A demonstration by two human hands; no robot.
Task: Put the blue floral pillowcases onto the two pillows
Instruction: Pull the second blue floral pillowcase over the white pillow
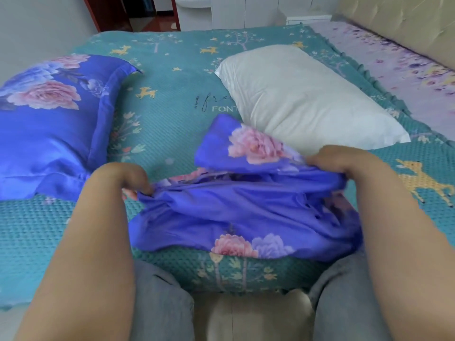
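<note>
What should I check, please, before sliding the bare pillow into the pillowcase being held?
1. Both hands hold the case: ok. The left hand and right hand each grip the edge of the loose pillowcase.
2. Opening found and spread: cannot tell. A gap shows between the hands, but the cloth is bunched.
3. Case right side out: cannot tell; folds hide the seams.
4. Bare pillow free to lift: ok. Only a corner of the case lies against it.
5. First pillow done: ok. The covered pillow lies at the left on the bedspread.
</note>
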